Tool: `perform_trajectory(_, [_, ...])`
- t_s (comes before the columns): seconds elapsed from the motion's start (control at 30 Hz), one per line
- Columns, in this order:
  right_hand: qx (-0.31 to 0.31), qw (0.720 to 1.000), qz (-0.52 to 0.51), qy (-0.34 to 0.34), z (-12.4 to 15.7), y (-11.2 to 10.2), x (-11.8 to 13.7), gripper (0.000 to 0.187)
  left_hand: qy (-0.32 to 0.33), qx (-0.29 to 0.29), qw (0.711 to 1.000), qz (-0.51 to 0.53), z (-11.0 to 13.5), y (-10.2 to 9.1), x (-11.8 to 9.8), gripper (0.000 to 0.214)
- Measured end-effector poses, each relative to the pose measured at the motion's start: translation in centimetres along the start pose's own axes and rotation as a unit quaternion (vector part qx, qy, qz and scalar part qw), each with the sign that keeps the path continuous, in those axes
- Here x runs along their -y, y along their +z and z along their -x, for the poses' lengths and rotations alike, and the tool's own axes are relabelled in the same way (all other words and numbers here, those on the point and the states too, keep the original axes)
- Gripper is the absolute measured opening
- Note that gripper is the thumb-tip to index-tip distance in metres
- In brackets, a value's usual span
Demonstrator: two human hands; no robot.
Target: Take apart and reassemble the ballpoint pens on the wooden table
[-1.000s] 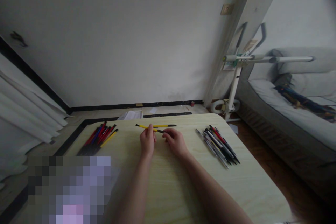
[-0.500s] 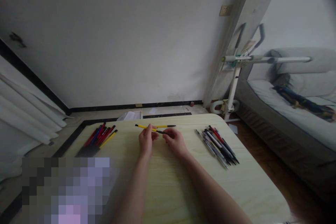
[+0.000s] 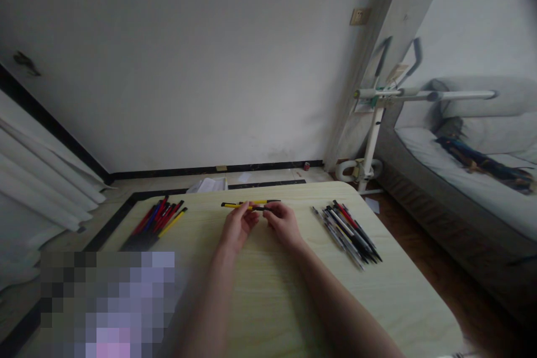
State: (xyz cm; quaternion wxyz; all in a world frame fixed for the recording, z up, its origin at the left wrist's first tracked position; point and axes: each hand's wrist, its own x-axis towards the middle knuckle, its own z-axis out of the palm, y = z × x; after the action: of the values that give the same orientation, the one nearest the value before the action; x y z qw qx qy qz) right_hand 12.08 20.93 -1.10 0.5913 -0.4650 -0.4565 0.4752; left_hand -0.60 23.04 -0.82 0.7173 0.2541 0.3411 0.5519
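Observation:
Above the far middle of the table, my left hand (image 3: 238, 225) is closed on the yellow barrel of a pen (image 3: 230, 205). My right hand (image 3: 286, 224) pinches the same pen's black end, so the pen lies level between both hands. Just behind it, a second yellow pen (image 3: 262, 201) with a black tip rests on the table, partly hidden by the held pen and my fingers.
The pale wooden table (image 3: 264, 302) has a pile of red, blue and yellow pens (image 3: 161, 217) on its left. A pile of black, white, clear and red pens (image 3: 346, 232) lies on its right. White exercise equipment (image 3: 373, 140) and a grey sofa (image 3: 444, 190) stand beyond the right edge.
The held pen has gone from slanting to nearly level and shifted slightly right. My left hand has turned and moved a little right, with its fingers nearer the pen's black part.

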Motion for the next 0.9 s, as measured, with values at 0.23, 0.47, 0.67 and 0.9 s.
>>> perform_trajectory(0.23, [-0.007, 1.0, -0.024, -0.001, -0.05, -0.04, 0.09, 0.023, -0.04, 0.001, 0.997, 0.07, -0.11, -0.31, -0.03, 0.01])
perform_trajectory(0.47, [-0.031, 0.999, -0.013, -0.002, 0.01, 0.03, 0.59, 0.026, -0.031, -0.027, 0.995, 0.092, -0.56, -0.58, -0.1, 0.007])
perform_trajectory(0.67, [-0.04, 0.999, -0.012, -0.011, -0.08, -0.15, 0.42, 0.028, -0.04, -0.027, 0.996, 0.07, -0.34, -0.4, -0.27, 0.01])
perform_trajectory(0.9, [-0.03, 0.999, 0.0, -0.024, 0.12, -0.11, 0.61, 0.029, -0.058, -0.032, 0.995, 0.071, -0.29, -0.44, -0.29, 0.01])
